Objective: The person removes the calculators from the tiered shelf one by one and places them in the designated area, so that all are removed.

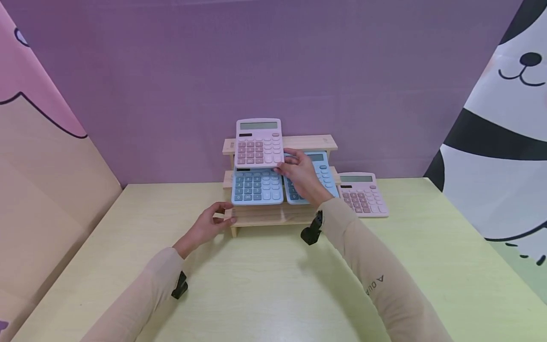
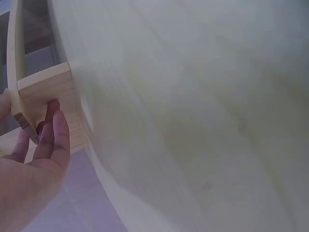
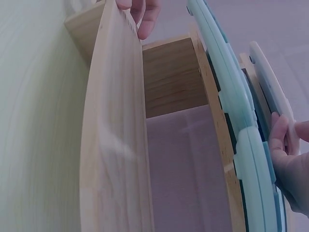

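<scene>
A three-tier wooden rack (image 1: 273, 216) stands against the back of the table. My left hand (image 1: 208, 223) grips the left end of its lowest board, fingers underneath in the left wrist view (image 2: 36, 174). A pink calculator (image 1: 258, 142) leans upright at the top tier's left side. At its lower right corner, my right hand (image 1: 302, 176) pinches it between thumb and fingers. Two blue calculators (image 1: 258, 189) stand side by side on the middle tier; my right hand partly covers the right one (image 1: 318, 166). The lowest board bears nothing in view.
Another pink calculator (image 1: 363, 197) leans at the rack's right side, partly hidden by my right sleeve (image 1: 367, 256). Behind the rack rises a purple backdrop (image 1: 179, 95). The pale wooden tabletop (image 1: 256, 285) stretches in front.
</scene>
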The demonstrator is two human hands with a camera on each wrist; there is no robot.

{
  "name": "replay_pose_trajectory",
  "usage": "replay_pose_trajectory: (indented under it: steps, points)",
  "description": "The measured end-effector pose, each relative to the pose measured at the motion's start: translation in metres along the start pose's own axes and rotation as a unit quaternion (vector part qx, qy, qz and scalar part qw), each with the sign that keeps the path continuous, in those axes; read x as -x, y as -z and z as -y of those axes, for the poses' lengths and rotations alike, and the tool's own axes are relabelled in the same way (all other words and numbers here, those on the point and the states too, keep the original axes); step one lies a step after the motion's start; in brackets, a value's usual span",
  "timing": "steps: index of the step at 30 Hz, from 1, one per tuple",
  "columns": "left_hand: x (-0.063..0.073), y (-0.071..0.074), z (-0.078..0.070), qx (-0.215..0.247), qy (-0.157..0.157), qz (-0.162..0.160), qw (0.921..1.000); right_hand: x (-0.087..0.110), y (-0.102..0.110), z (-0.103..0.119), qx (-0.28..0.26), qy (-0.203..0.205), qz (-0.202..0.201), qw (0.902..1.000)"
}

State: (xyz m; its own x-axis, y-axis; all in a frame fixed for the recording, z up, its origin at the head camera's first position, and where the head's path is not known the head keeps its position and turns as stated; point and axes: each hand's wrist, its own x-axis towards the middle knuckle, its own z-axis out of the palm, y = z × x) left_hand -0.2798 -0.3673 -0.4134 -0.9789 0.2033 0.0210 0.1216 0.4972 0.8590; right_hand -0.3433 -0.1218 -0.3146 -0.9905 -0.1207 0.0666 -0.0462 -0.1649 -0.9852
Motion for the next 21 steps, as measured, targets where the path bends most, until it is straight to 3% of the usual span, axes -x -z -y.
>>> replay_pose_trajectory:
  steps: [21]
  points:
    - [0.0005, -0.0006, -0.0006, 0.008, 0.011, 0.001, 0.9999, 0.0060, -0.0005, 0.0015, -0.028, 0.002, -0.001, 0.9996]
